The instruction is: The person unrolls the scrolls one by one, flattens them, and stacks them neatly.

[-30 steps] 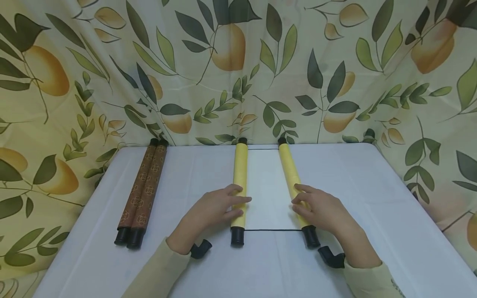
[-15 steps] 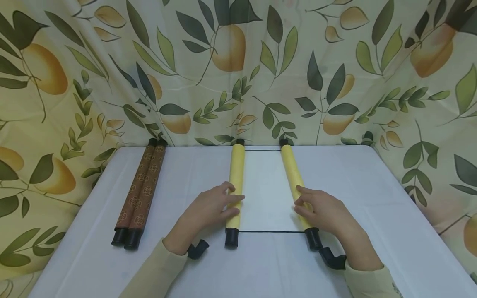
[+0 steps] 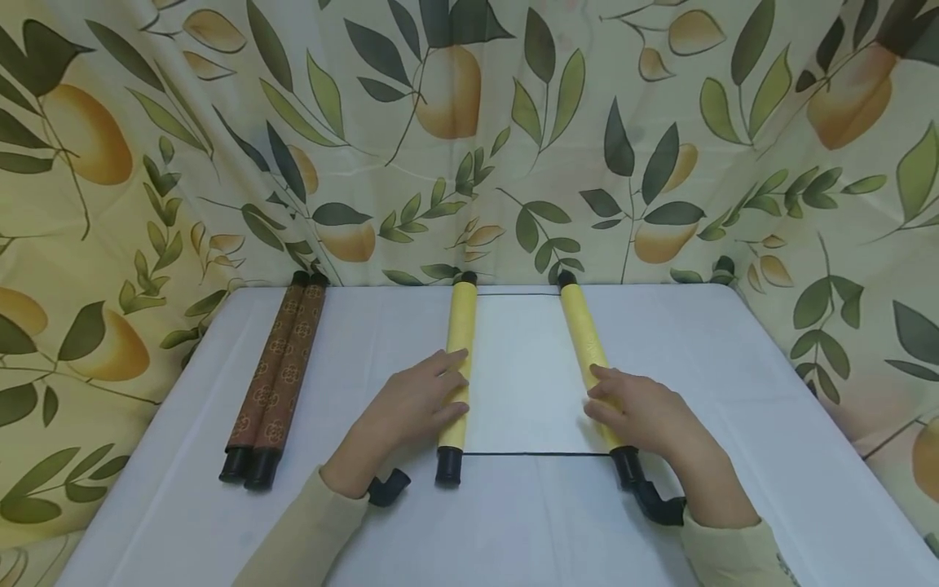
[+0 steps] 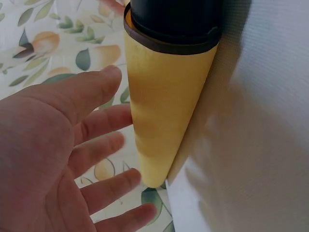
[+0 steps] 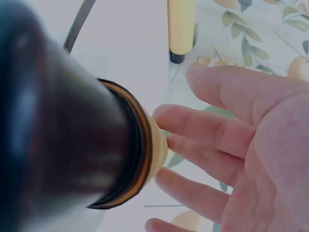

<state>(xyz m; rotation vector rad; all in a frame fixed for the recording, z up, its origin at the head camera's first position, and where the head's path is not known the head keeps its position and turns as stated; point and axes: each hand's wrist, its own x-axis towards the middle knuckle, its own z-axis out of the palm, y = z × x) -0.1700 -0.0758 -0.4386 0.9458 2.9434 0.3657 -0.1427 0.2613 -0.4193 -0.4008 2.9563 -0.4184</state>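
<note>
In the middle of the frame, a partly unrolled scroll (image 3: 521,375) lies between its yellow rolls. Your left hand (image 3: 418,399), fingers loosely spread, touches the left roll (image 3: 460,326); your right hand (image 3: 649,416), equally relaxed and gripping nothing, touches the right roll (image 3: 583,326).

One roller (image 3: 462,314) lies at the left fingers (image 3: 451,413), another roller (image 3: 583,326) at the right fingers (image 3: 610,416), the sheet (image 3: 528,375) between on the table (image 3: 734,408). Well left of the left fingers, two rolls (image 3: 292,375); beyond both hands' fingertips, the curtain (image 3: 543,163).
</note>
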